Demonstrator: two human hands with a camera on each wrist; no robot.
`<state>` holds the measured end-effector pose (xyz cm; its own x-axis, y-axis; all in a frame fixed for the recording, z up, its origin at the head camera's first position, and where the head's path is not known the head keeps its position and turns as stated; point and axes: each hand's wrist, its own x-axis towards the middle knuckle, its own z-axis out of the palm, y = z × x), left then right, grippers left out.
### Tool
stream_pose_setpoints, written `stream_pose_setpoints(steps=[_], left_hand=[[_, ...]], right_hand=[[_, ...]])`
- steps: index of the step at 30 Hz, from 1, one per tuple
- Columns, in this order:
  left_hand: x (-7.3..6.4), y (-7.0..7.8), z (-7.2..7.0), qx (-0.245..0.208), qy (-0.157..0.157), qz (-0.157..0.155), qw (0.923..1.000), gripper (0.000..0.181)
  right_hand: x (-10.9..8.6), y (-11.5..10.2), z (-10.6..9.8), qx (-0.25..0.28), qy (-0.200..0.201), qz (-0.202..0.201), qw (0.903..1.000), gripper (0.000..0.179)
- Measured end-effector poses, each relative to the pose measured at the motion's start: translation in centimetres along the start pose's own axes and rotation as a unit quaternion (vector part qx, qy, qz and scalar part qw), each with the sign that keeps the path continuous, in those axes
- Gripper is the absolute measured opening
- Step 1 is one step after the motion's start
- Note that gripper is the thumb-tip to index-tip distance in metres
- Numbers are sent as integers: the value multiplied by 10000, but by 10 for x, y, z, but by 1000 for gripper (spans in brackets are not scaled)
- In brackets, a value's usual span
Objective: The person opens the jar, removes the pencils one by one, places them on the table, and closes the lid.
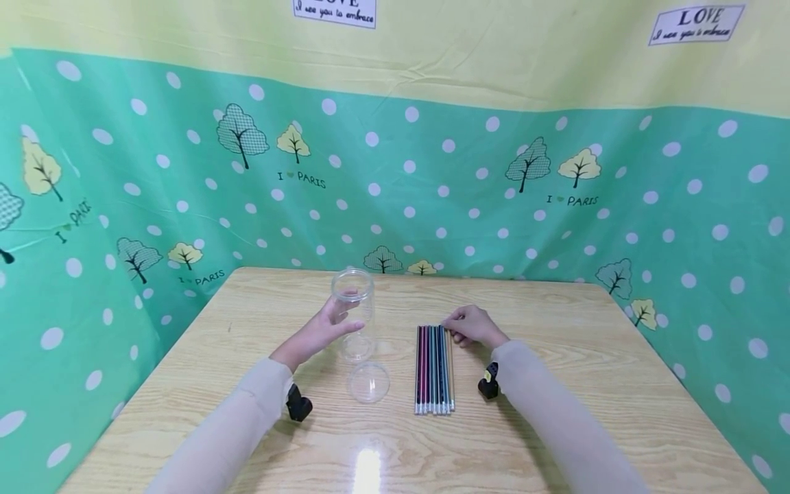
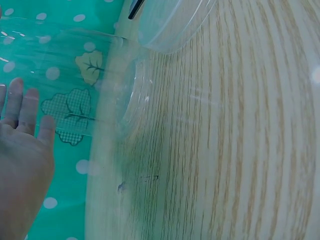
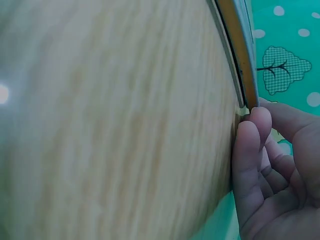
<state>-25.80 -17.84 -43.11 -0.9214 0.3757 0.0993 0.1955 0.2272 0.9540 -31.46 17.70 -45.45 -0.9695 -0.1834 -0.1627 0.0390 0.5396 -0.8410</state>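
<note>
My left hand (image 1: 324, 333) holds the side of a tall clear plastic jar (image 1: 365, 312), which stands upright and open at the top. The thumb lies at its near side, with the fingers reaching behind. In the left wrist view, the fingers (image 2: 28, 107) lie along the clear wall. On the table, several dark, red and blue pencils (image 1: 432, 370) lie side by side, silvery ends toward me. At their far right end my right hand (image 1: 474, 325) pinches the tip of a yellow-brown pencil (image 3: 240, 45) between thumb and fingertips.
A round clear lid (image 1: 369, 383) lies flat in front of the jar, left of the pencils. All this sits on a wood-grain table (image 1: 555, 322). Behind and beside it hangs a green and yellow curtain (image 1: 432, 192) with dots and trees.
</note>
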Motion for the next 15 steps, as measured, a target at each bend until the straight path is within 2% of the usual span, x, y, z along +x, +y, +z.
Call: stream_pose_setpoints(steps=[9, 15], left_hand=[[0, 0, -1, -4, -7, 3, 10000, 76], [-1, 0, 0, 21, -12, -20, 10000, 79]], right_hand=[[-1, 1, 3, -101, 103, -39, 9999, 21], [-1, 2, 2, 28, 75, -39, 10000, 21]])
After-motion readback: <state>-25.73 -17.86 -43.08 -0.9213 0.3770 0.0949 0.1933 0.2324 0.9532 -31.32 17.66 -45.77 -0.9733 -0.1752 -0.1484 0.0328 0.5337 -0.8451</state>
